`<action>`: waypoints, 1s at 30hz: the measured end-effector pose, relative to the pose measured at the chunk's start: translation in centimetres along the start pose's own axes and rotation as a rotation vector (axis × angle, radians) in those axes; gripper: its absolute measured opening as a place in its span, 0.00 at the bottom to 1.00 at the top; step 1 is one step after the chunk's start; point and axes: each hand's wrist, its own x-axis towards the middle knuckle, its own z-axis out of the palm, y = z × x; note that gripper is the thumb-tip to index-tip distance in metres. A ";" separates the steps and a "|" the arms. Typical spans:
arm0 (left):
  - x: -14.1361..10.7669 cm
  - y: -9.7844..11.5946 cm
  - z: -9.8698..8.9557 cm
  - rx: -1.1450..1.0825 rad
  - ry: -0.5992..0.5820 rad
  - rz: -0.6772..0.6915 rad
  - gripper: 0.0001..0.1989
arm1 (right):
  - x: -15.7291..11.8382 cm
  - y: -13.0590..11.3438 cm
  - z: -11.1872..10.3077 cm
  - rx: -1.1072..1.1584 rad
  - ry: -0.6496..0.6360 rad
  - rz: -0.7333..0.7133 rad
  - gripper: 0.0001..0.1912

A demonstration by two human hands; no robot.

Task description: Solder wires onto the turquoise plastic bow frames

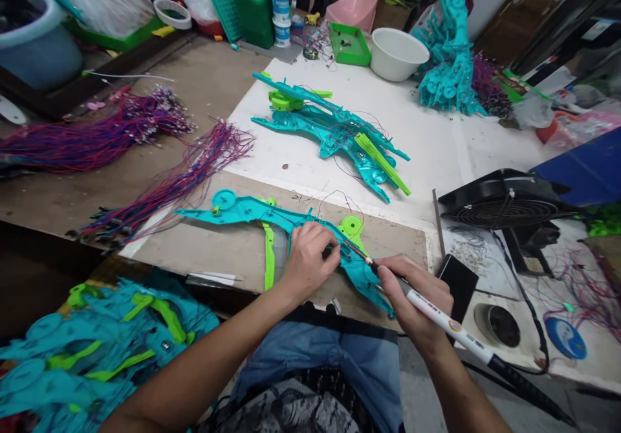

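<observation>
A long teal plastic part (242, 210) with green pieces and thin wires lies across the board in front of me. My left hand (310, 255) rests over its middle with fingers closed; what they pinch, if anything, is hidden. A white soldering iron (444, 321) is held in my right hand (417, 294), its tip pointing left onto the teal part beside my left fingers. Just right of the left fingertips stands a round green piece (352, 226). Farther back lie more teal parts (334, 129) with a green strip.
Red and blue wire bundles (194, 167) lie at left. A heap of teal parts (107, 349) is at lower left. To the right are a black fan (504, 200), a round tin (497, 325) and a black cable. A white bowl (398, 54) and green tray (349, 43) stand behind.
</observation>
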 end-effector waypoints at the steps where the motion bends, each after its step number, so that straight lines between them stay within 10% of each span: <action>1: 0.0 0.0 0.0 0.002 -0.004 -0.003 0.05 | 0.2 0.0 0.1 -0.003 -0.017 -0.003 0.06; 30: 0.1 0.1 0.1 -0.007 0.007 -0.008 0.06 | -0.3 -0.1 -1.2 -0.098 0.070 0.011 0.05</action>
